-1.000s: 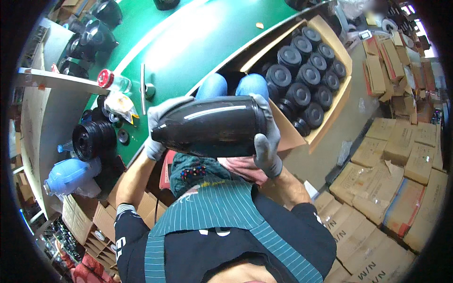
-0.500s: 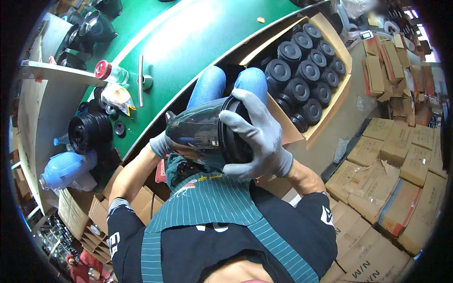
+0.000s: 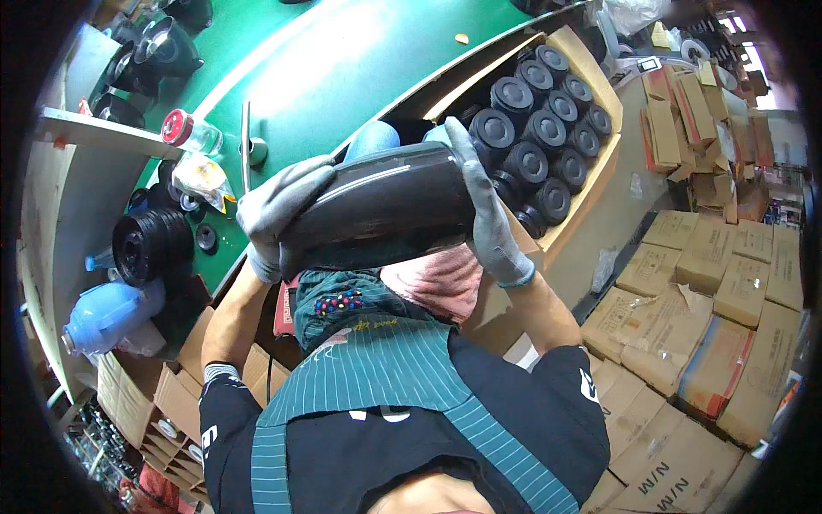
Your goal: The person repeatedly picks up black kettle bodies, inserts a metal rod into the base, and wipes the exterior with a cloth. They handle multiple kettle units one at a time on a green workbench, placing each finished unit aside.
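Note:
A dark, glossy, see-through jar [image 3: 385,201] with a tapering body, like a blender jug, lies sideways above my lap. My gloved left hand [image 3: 278,214] is wrapped round its left end. At the right end, my gloved right hand [image 3: 490,210] presses against the rim with its fingers stretched along it, so the jar is gripped between both hands. A pink cloth [image 3: 441,278] lies on my lap below the jar. Just beyond my right hand stands an open carton [image 3: 586,73] holding several black lidded jars [image 3: 531,160] in rows.
The green table [image 3: 342,77] bears a red-lidded glass jar [image 3: 193,130], a metal bar [image 3: 246,146] and a plastic bag [image 3: 203,177]. Black ring-shaped parts [image 3: 154,244] are stacked at left, near a blue container [image 3: 116,313]. Cardboard boxes [image 3: 651,325] are stacked at right.
The jar has turned so that its dark side faces up. My left hand has come up onto its end, and my right hand has shifted from the black collar to the rim. The pink cloth is uncovered.

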Motion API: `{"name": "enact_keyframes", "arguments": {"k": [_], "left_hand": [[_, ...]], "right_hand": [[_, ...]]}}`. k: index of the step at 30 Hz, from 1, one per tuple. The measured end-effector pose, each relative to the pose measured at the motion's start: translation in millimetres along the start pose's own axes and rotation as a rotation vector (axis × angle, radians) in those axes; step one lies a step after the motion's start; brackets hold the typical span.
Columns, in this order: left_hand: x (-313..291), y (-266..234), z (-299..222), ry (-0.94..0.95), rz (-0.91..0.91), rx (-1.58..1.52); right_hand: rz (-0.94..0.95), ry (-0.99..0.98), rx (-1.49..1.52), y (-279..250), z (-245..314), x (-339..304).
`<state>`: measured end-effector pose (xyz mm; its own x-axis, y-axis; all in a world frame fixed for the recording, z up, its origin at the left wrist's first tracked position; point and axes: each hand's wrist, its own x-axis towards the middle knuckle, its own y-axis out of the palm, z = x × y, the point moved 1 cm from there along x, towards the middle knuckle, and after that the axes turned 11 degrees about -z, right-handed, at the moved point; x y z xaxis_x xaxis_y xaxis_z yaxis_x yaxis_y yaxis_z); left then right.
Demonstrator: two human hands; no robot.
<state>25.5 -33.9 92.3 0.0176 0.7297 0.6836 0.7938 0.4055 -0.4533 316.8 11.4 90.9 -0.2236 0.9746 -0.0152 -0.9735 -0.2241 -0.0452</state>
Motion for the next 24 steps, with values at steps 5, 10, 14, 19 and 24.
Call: {"name": "enact_keyframes", "arguments": {"k": [5,10,14,19,24], "left_hand": [[6,-21,-16,0.269,0.082,0.103],[8,-29,-23,0.311,0.081,0.114],[-6,-5,4,0.244,-0.143,-0.002],[-58,35,27,-0.755,-0.034,-0.580],[-77,47,36,-0.923,0.004,-0.809]], "right_hand": [[0.021,0.053,0.221,-1,0,-9],[-0.001,0.035,0.249,-12,-15,-17],[-0.073,-0.107,0.165,2,0,-22],[0.010,-0.725,-0.143,8,39,-4],[0.089,-0.472,-0.139,1,33,16]]}}
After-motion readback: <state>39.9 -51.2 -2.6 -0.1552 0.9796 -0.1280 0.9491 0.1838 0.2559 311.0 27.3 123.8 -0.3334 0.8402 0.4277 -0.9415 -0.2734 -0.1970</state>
